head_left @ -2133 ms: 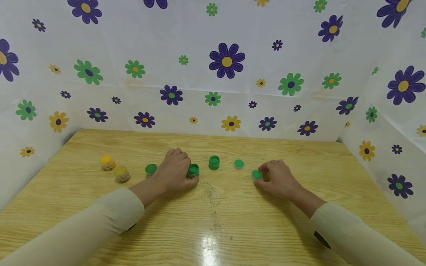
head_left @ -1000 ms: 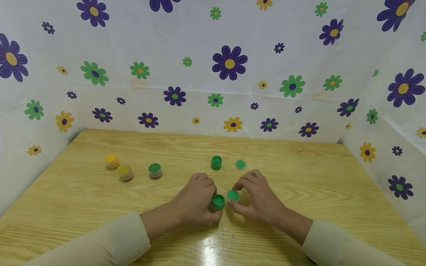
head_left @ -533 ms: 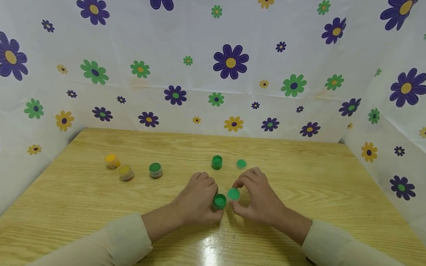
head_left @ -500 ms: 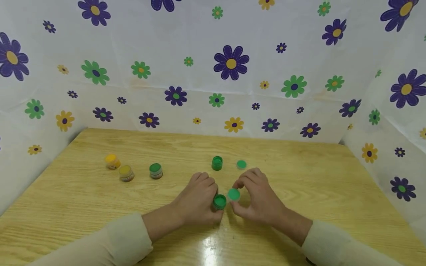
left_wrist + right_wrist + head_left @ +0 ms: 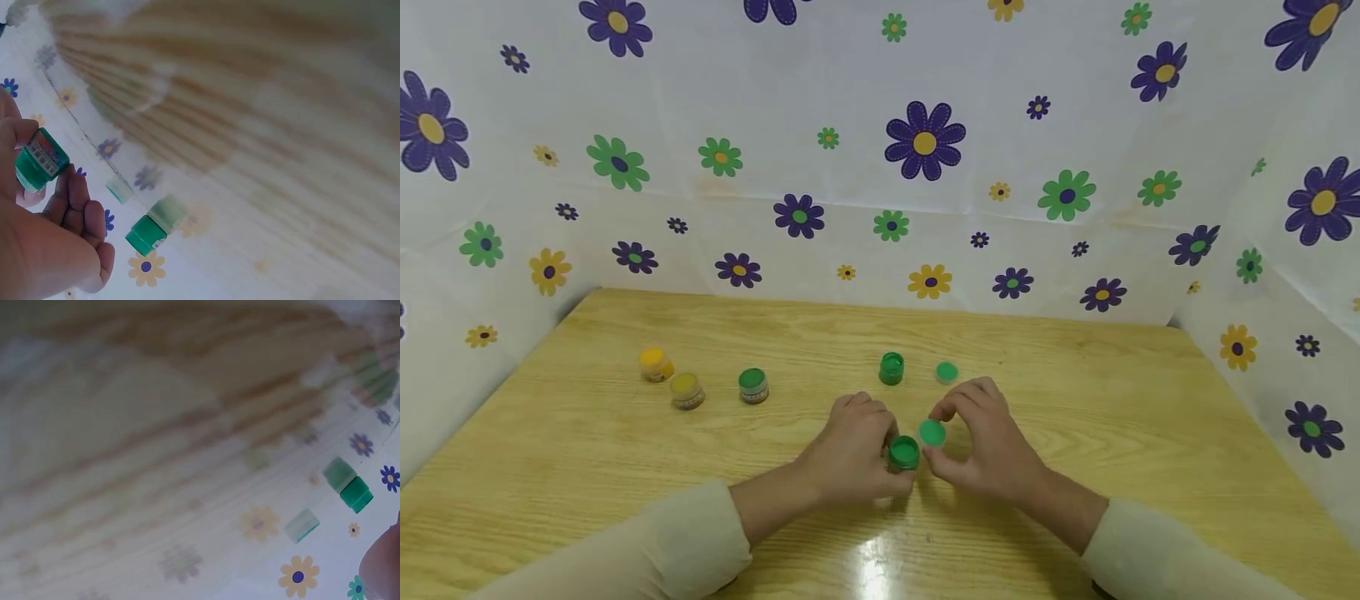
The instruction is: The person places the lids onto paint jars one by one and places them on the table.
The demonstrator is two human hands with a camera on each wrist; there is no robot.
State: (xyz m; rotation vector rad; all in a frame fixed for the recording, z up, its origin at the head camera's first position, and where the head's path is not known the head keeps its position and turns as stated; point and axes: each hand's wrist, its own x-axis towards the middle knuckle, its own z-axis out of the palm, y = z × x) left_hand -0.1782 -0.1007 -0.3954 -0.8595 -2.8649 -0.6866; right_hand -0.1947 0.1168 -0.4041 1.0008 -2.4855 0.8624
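Observation:
My left hand (image 5: 853, 450) grips an uncapped green paint jar (image 5: 904, 452) by its side, its mouth facing up with green paint inside. In the left wrist view the same jar's printed label shows between thumb and fingers. My right hand (image 5: 992, 442) pinches a round green lid (image 5: 932, 432) by its edge between thumb and fingers. The lid is just right of the jar's mouth, tilted so its round face shows. Only a sliver of the right hand (image 5: 381, 565) enters the right wrist view, and the held lid is out of that frame.
Behind the hands stand another uncapped green jar (image 5: 892, 368) and a loose green lid (image 5: 947, 372). Off to the left sit a capped dark green jar (image 5: 753, 386), an olive-yellow jar (image 5: 687, 391) and an orange-yellow jar (image 5: 657, 365). A flowered cloth (image 5: 820, 175) rises behind the wooden table (image 5: 1045, 350).
My left hand has brought the jar rightward and nearer the body. My right hand has carried the lid from the table's right side leftward to the jar. Lately both shifted slightly right.

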